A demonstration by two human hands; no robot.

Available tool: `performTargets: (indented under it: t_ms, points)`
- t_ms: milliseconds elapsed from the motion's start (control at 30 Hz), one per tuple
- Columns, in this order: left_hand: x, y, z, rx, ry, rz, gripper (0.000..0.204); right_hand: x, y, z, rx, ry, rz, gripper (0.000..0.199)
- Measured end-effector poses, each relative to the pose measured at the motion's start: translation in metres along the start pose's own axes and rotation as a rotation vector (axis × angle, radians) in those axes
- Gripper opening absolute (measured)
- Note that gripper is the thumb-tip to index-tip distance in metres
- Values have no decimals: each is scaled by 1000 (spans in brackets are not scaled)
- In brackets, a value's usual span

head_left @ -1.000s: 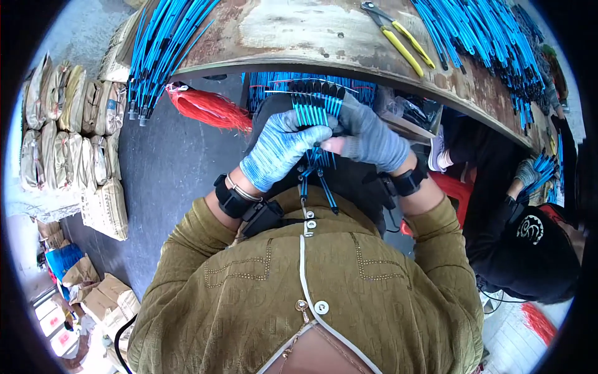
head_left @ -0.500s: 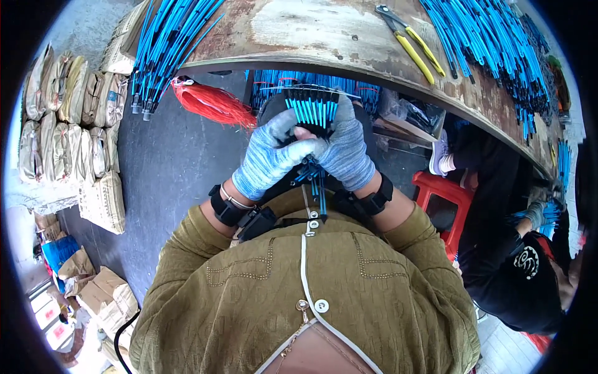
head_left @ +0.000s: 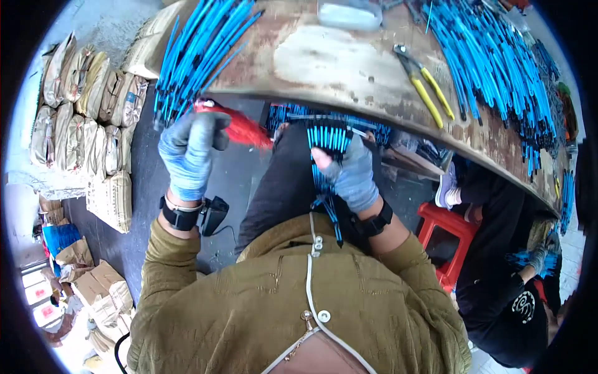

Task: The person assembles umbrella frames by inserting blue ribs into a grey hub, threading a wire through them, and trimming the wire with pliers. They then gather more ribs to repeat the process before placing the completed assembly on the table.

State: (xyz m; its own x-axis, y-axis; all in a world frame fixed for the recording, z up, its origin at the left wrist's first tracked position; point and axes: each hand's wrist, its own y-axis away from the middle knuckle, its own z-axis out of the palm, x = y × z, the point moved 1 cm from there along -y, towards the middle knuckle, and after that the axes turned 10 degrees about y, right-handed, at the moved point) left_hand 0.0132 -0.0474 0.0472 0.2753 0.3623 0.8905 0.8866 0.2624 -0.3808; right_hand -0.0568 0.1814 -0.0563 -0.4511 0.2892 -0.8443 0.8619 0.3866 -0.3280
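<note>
My right hand (head_left: 354, 176), in a blue-grey glove with a bare thumb tip, grips a bundle of thin blue rods with black parts (head_left: 329, 138) over my lap. A thin pale bar (head_left: 357, 131) lies across the bundle's far end. Lower rods hang from the bundle toward my waist. My gloved left hand (head_left: 192, 146) is raised at the table's left edge, fingers bent, next to a bunch of red strands (head_left: 244, 127) hanging there. Blur hides whether those fingers hold a strand.
On the wooden table (head_left: 374, 68) lie yellow-handled pliers (head_left: 428, 93), a clear plastic box (head_left: 350, 15) and blue rod piles at left (head_left: 208, 47) and right (head_left: 492, 68). Wrapped bundles (head_left: 87, 118) are stacked at left. A red stool (head_left: 445, 243) stands right, beside a co-worker (head_left: 507, 280).
My left hand has let go of the rod bundle and moved left and up to the red strands. The right hand keeps the bundle, now a little lower and to the right.
</note>
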Motion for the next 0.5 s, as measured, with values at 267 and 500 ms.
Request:
performTargets:
  t_ms: [267, 500]
  points:
    - [-1, -203, 48, -281, -199, 23, 38, -12, -21, -10, -16, -251, -7, 24]
    - [-87, -332, 130, -548, -1250, 208, 43, 9, -30, -15, -119, -137, 14, 26]
